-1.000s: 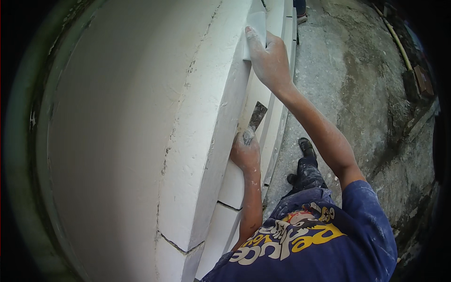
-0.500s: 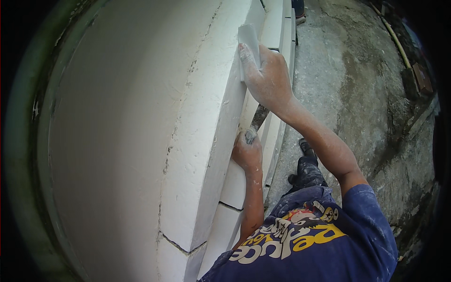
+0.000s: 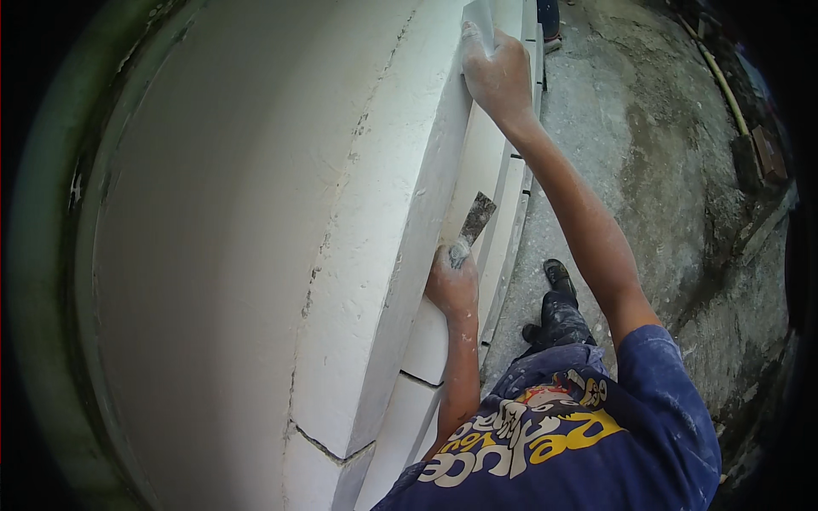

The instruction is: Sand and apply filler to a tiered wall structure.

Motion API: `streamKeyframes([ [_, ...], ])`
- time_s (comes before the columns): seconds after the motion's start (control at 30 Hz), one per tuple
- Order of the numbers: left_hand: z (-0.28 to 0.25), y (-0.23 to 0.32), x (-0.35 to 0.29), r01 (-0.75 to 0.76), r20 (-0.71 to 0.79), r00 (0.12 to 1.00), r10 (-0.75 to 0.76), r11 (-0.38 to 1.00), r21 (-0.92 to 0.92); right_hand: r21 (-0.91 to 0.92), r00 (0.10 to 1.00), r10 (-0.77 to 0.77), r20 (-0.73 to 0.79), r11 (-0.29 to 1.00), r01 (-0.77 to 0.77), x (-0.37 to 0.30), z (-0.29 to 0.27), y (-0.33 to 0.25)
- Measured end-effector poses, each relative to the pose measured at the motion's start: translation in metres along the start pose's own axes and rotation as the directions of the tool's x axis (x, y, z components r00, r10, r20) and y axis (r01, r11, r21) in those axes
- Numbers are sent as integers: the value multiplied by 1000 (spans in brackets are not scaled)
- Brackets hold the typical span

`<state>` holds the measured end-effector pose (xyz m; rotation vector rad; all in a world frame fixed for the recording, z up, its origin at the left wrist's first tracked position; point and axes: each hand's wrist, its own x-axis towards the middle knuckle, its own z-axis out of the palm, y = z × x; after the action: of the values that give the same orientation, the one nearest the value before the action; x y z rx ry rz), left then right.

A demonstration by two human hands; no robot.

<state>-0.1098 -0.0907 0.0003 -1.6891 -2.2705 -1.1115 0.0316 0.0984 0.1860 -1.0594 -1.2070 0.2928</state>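
White sheet (image 3: 481, 20), stiff-looking and folded or flat (we cannot tell which), is at the far end of our reach, apparently against the far part of the pale ledge's (image 3: 366, 264) outer edge. We pinch it in our right hand (image 3: 503, 78), the thumb laid along its face; the other fingers are mostly hidden behind it. Nearer us, our left hand (image 3: 453, 279) is closed around the handle of a scraper (image 3: 478, 216), its dark, speckled blade pointing far and right over the lower white steps (image 3: 417, 341), so the hands are well apart.

For good work along this edge, we judge it best to keep the sheet flat to the corner, press lightly and evenly, and hold the scraper's blade clear of the finished-looking faces. The pitted seam (image 3: 352, 157) on the ledge and the dark joint (image 3: 319, 444) at its near end probably call for a gentle touch.

As for writing, we see only large white and yellow lettering around a cartoon print on our dusty blue shirt (image 3: 656, 443); we make out no label on the sheet or the scraper.

Farther out, a broad smooth surface (image 3: 204, 255) spreads left, our dark shoe (image 3: 558, 278) stands on the stained concrete floor (image 3: 588, 145) to the right, and another person's foot (image 3: 552, 44) shows at the far edge.
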Motion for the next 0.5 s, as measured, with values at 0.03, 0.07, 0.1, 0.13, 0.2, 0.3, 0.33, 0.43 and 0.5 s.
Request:
streamKeyframes([
  [0.03, -1, 1, 0, 3, -2, 1000, -3, 1000, 3, 11, 999, 47, -24, 999, -47, 4, 1, 1],
  [0.07, -2, 3, -2, 16, 2, 1000, -16, 1000, 10, 13, 999, 49, -22, 999, -48, -6, 1, 2],
  [0.1, -3, 1, 1, 26, 3, 1000, -26, 999, 19, 65, 999, 41, 21, 997, -43, -28, -1, -14],
  [0.13, -2, -5, 2, 28, 1, 1000, -29, 999, 25, 116, 997, 34, 64, 992, -41, -52, -1, -29],
  [0.2, -2, -13, -1, 19, -2, 1000, -19, 999, 41, 157, 987, 41, 156, 985, -65, -67, -4, -40],
  [0.3, -9, 11, 1, -6, 46, 999, 4, 998, 63, 3, 999, 49, -9, 999, -49, -17, 3, -6],
  [0.33, -8, 12, 1, -5, 46, 999, 2, 998, 67, 45, 995, 96, -17, 995, -95, -1, 4, 3],
  [0.43, -5, 6, 1, 0, 69, 998, -8, 994, 109, 61, 985, 157, 71, 985, -162, -7, 1, 5],
  [0.5, 0, -9, -1, 50, 47, 997, -56, 992, 120, 86, 996, 28, 83, 996, -35, -55, 3, -12],
])
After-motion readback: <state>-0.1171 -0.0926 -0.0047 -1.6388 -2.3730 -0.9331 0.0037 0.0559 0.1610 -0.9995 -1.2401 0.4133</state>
